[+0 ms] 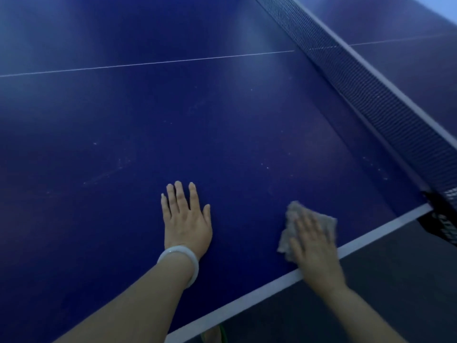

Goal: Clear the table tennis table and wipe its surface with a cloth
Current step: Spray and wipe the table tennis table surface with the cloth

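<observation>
Nearest the camera, two bare forearms reach in over the near side edge of the surface (222, 134), whose white border line runs slantwise from the lower middle up to the right. The right hand (314, 246) lies flat, fingers straight and slightly spread, pressing the grey cloth (294, 214) onto the blue top just inside that edge; its outline is blurred, so it looks to be mid-stroke. The cloth is crumpled, shows beyond and to either side of the fingers, and sits near the corner where the side edge meets the net (385, 105).

The left hand (185, 219), with a pale bangle (181, 262) on its wrist, rests palm down with fingers spread, a little further along the same edge away from the net, touching nothing but the top. It seems to be a brace only.

No loose things show on this half, so the clearing step looks done. Faint specks and streaks lie further in, toward the centre line (148, 63). From the cloth, the unwiped ground runs away from the edge, so the right hand must carry the next stroke inward.
</observation>
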### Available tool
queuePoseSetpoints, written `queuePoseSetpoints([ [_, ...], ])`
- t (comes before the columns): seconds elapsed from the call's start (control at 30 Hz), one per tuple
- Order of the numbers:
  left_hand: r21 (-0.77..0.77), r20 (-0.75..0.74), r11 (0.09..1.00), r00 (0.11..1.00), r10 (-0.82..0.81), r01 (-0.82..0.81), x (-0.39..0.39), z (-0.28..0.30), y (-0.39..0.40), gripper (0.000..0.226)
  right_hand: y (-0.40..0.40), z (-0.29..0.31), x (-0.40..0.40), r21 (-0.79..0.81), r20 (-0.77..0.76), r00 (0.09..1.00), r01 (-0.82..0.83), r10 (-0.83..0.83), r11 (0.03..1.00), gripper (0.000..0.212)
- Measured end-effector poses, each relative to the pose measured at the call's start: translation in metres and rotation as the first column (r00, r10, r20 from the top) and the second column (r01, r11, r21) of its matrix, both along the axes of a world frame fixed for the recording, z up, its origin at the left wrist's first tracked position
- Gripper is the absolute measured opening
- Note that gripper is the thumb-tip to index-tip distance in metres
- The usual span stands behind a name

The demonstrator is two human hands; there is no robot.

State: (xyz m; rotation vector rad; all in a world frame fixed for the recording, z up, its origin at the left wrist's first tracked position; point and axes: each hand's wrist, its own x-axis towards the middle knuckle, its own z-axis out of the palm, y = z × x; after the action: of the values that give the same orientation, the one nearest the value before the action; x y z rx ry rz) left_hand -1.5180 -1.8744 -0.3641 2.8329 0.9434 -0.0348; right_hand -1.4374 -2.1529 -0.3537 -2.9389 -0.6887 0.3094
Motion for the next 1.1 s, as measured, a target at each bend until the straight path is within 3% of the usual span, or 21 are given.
queuePoseSetpoints([
  [0.07, -0.002, -0.001, 1.000, 1.000, 0.005, -0.005, 0.000, 0.000, -0.001, 0.069, -0.008, 0.003, 0.023, 0.027, -0.036, 0.948, 0.316, -0.315, 0.948, 0.053],
  [0.13, -0.004, -0.005, 1.000, 1.000, 0.005, -0.005, 0.001, 0.001, 0.000, 0.069, 0.009, 0.006, 0.025, 0.044, -0.031, 0.918, 0.396, -0.395, 0.917, 0.057],
  [0.17, -0.007, -0.005, 1.000, 1.000, 0.007, -0.007, 0.001, 0.002, 0.000, 0.069, 0.024, 0.006, 0.020, 0.074, -0.014, 0.951, 0.308, -0.308, 0.949, 0.058],
  [0.23, -0.016, -0.003, 1.000, 1.000, 0.013, -0.013, 0.001, 0.003, -0.001, 0.069, 0.054, 0.004, 0.000, 0.124, -0.003, 1.000, -0.028, 0.028, 0.992, 0.059],
  [0.3, -0.021, 0.007, 1.000, 1.000, 0.013, -0.013, 0.000, 0.003, -0.001, 0.069, 0.062, -0.001, -0.010, 0.084, 0.008, 0.932, -0.361, 0.362, 0.929, 0.058],
  [0.37, -0.020, 0.010, 1.000, 1.000, 0.016, -0.016, 0.000, 0.002, 0.000, 0.067, 0.049, 0.001, 0.012, 0.068, 0.029, 0.864, -0.503, 0.502, 0.862, 0.057],
  [0.4, -0.012, 0.010, 1.000, 1.000, 0.015, -0.015, 0.000, 0.002, -0.001, 0.065, 0.038, 0.001, 0.027, 0.076, 0.042, 0.877, -0.481, 0.480, 0.873, 0.057],
  [0.43, -0.006, 0.009, 1.000, 1.000, 0.013, -0.013, 0.000, 0.002, -0.001, 0.063, 0.026, 0.002, 0.044, 0.092, 0.035, 0.927, -0.376, 0.374, 0.922, 0.057],
  [0.5, -0.008, 0.002, 1.000, 1.000, 0.013, -0.013, 0.001, 0.003, -0.002, 0.065, 0.009, 0.002, 0.071, 0.089, -0.007, 0.998, 0.067, -0.067, 0.994, 0.057],
  [0.57, -0.004, -0.012, 1.000, 1.000, 0.013, -0.013, 0.001, 0.003, -0.001, 0.068, 0.020, 0.002, 0.078, 0.044, -0.010, 0.903, 0.430, -0.430, 0.902, 0.059],
  [0.6, -0.002, -0.019, 1.000, 1.000, 0.012, -0.012, 0.001, 0.003, -0.001, 0.068, 0.036, 0.000, 0.072, 0.026, 0.020, 0.896, 0.443, -0.444, 0.896, 0.061],
  [0.63, -0.002, -0.024, 1.000, 1.000, 0.013, -0.013, 0.001, 0.004, -0.001, 0.068, 0.056, -0.003, 0.062, 0.028, 0.061, 0.932, 0.356, -0.357, 0.934, 0.061],
  [0.7, -0.002, -0.035, 1.000, 0.999, 0.015, -0.015, 0.002, 0.007, -0.001, 0.068, 0.097, -0.009, 0.041, 0.046, 0.091, 0.995, 0.030, -0.034, 0.998, 0.060],
  [0.8, 0.007, -0.039, 1.000, 0.999, 0.008, -0.008, 0.002, 0.009, -0.002, 0.067, 0.124, -0.008, 0.047, 0.036, 0.068, 0.887, -0.459, 0.456, 0.888, 0.059],
  [0.87, 0.013, -0.039, 1.000, 0.999, 0.013, -0.013, 0.001, 0.008, -0.001, 0.067, 0.113, -0.002, 0.089, 0.033, 0.066, 0.844, -0.534, 0.532, 0.845, 0.058],
  [0.9, 0.014, -0.040, 1.000, 0.999, 0.017, -0.016, 0.001, 0.008, -0.001, 0.066, 0.102, 0.000, 0.113, 0.051, 0.057, 0.898, -0.440, 0.437, 0.897, 0.059],
  [0.97, 0.014, -0.044, 1.000, 0.999, 0.014, -0.014, 0.002, 0.008, -0.001, 0.066, 0.078, 0.003, 0.156, 0.063, 0.033, 0.999, 0.002, -0.004, 0.998, 0.058],
  [1.03, 0.018, -0.052, 1.000, 0.999, 0.009, -0.008, 0.001, 0.007, -0.002, 0.065, 0.070, 0.007, 0.169, 0.002, -0.021, 0.901, 0.434, -0.434, 0.901, 0.058],
  [1.1, 0.027, -0.054, 1.000, 0.999, 0.002, 0.000, 0.002, 0.006, -0.002, 0.065, 0.095, 0.005, 0.151, -0.038, -0.002, 0.857, 0.514, -0.515, 0.857, 0.060],
])
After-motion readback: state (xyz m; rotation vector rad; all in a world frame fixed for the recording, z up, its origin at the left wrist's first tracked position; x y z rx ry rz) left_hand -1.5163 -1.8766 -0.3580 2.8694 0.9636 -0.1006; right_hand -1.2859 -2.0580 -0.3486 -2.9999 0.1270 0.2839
